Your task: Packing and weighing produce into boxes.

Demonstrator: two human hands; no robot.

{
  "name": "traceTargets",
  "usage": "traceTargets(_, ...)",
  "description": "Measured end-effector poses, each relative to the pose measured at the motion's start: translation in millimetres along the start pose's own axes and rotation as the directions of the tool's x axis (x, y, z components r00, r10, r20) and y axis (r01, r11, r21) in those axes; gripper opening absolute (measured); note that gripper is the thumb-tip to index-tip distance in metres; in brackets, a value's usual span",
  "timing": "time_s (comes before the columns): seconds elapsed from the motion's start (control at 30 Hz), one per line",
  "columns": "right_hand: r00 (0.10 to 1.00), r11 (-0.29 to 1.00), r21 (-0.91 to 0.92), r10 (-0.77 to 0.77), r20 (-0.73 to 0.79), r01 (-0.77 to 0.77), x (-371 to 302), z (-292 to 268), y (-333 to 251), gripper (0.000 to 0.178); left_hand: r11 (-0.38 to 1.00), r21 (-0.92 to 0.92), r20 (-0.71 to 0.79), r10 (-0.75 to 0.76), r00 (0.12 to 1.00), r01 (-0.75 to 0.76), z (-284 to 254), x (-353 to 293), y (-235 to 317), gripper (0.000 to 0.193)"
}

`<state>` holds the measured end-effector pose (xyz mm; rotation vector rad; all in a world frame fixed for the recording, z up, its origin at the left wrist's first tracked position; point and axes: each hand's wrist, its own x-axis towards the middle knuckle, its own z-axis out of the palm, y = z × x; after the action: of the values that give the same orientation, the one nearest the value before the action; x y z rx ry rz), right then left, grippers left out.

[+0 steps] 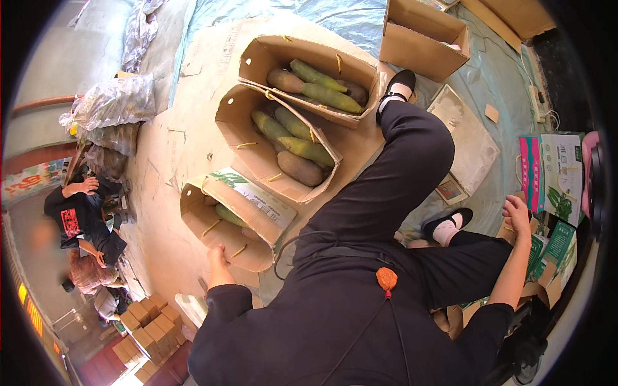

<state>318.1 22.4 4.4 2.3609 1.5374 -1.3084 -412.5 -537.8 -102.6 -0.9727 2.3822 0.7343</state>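
Observation:
My left hand [217, 258] is closed at the rim of the nearest cardboard box [261, 199], with part of its fingers hidden. This box has yellow cord loops and a printed side, and long green root vegetables [230, 217] show inside. Beyond it stand two more open boxes: the middle box [235, 116] and the far box [257, 51]. Both hold thick green and brownish root vegetables, like large radishes [309, 151]. My right hand [516, 215] is raised over my right side, fingers loosely bent and apart, holding nothing visible. It is nearest the printed cartons.
An open cardboard box [425, 42] stands past my foot. A pale foam slab [463, 138] lies on blue sheeting. Printed green and white cartons [560, 177] crowd the right. At left are plastic-wrapped bundles [116, 106], another person [80, 212] and stacked small brown boxes [151, 328].

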Motion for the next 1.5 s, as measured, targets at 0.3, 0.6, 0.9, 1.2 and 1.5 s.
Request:
traceTargets(0.3,1.0,1.0,-0.016,-0.007,0.017,0.008,1.5,2.0,-9.2,0.04,0.326,0.247,0.078,0.932,0.354,-0.913,74.1,-166.0,159.7,0.035)
traceTargets(0.6,1.0,0.997,0.081,-0.02,-0.005,0.02,-13.0,-2.0,-18.6,0.041,0.721,0.3,0.457,0.465,0.758,-0.624,176.9,-156.0,190.5,0.036)
traceTargets(0.9,1.0,0.998,0.07,-0.005,0.013,0.005,-10.7,-2.7,-19.5,0.041,0.891,0.213,0.378,0.304,0.874,-0.401,136.5,-107.8,156.7,0.025)
traceTargets(1.2,1.0,0.995,0.102,-0.002,-0.005,0.003,-16.1,-5.6,-31.0,0.04,0.125,0.73,0.263,0.856,0.445,-0.672,99.2,-149.8,178.0,0.034)
traceTargets(1.5,0.999,0.99,0.14,-0.032,0.001,0.032,-17.7,-7.4,-35.4,0.04,-0.752,0.258,0.631,0.606,-0.484,-0.606,236.7,-328.1,254.2,0.063)
